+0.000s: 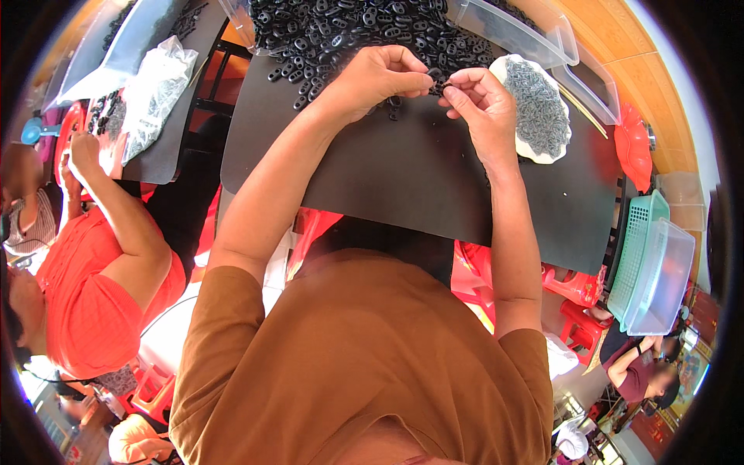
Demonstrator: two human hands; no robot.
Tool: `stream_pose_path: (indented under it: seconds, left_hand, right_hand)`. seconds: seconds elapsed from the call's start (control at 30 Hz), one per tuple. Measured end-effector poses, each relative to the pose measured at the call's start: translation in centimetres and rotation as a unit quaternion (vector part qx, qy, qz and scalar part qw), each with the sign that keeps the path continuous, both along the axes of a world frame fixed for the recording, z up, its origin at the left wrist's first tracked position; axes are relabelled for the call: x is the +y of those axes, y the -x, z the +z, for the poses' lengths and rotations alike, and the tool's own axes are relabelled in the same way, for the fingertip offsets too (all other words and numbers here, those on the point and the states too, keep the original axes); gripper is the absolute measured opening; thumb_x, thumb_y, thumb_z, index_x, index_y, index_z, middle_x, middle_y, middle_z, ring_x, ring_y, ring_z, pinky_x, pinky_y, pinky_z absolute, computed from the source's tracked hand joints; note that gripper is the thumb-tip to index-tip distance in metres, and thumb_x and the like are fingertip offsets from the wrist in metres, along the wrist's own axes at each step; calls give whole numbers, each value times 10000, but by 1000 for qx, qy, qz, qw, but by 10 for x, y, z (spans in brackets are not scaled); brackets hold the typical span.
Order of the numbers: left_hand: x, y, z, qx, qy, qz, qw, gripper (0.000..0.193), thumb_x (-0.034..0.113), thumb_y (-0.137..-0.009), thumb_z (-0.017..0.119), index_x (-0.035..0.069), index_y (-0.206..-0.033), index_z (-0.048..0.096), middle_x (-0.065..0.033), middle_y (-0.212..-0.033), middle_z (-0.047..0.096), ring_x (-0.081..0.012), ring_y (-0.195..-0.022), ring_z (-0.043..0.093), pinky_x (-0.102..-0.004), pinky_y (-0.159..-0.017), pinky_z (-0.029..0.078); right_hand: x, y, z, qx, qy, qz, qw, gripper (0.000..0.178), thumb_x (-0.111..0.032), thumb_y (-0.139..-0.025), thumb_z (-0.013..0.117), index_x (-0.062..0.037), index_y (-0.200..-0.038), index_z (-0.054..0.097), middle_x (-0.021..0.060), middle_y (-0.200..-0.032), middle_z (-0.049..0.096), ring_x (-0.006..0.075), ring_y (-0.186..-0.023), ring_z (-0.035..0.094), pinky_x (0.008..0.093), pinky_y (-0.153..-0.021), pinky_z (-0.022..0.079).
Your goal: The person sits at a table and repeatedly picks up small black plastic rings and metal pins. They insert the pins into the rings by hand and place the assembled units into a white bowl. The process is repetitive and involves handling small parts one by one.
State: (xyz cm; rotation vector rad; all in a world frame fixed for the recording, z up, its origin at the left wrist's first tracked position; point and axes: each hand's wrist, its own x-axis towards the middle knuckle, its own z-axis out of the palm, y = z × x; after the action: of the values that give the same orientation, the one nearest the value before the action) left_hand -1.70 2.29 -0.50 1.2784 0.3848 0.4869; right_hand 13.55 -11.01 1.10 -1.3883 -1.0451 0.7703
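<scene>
My left hand [375, 80] and my right hand [487, 107] meet over the far part of a dark table [403, 170]. Thumb and fingertips of each are pinched together, with a small black piece [439, 82] between them; its exact shape is mostly hidden. Just beyond lies a large heap of black oval pieces with two holes [341, 31]. A few loose ones are scattered below my left hand. To the right of my right hand sits a white dish [563, 130] full of small dark grey slim parts, too small to name.
Clear plastic bins [535, 39] stand along the far side. A red scalloped dish [634, 147] and a green basket [637, 252] are at right. On the left, a person in red [108, 279] works at another table with a clear plastic bag [157, 93].
</scene>
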Motion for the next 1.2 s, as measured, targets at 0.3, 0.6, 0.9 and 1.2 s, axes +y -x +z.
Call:
stream_pose_path:
  seconds: [0.3, 0.6, 0.9, 1.2]
  left_hand:
    - [-1, -2, -1, 13, 19, 11, 1000, 120, 91, -836, 734, 63, -898, 636, -53, -842, 682, -105, -772, 651, -219, -709, 515]
    - [-6, -5, -2, 12, -13, 12, 1000, 198, 78, -830, 715, 42, -997, 615, -28, -826, 658, -81, -730, 589, -219, -688, 482]
    - [-8, -5, -5, 74, -267, 51, 959, 223, 66, -851, 636, 20, -1066, 600, -28, -773, 632, -105, -690, 590, -253, -663, 491]
    - [-2, 4, 4, 100, -494, 80, 860, 194, 28, -840, 630, 24, -1034, 626, -68, -757, 648, -150, -708, 644, -285, -690, 521]
  right_hand:
    - [-1, -2, -4, 42, 50, 35, 997, 194, -78, -888, 658, -28, -1073, 626, 46, -917, 671, 119, -774, 666, 222, -627, 520]
    - [0, -3, -5, 117, 74, 63, 988, 213, -97, -889, 664, -19, -1080, 610, 59, -926, 666, 120, -755, 649, 218, -618, 516]
    - [1, -5, -5, 67, 76, 52, 993, 195, -83, -881, 664, -26, -1057, 604, 50, -913, 669, 117, -752, 658, 213, -617, 505]
    - [-2, -13, -1, 30, 52, 6, 998, 154, -71, -875, 669, -15, -1016, 646, 52, -874, 682, 123, -767, 672, 218, -638, 514]
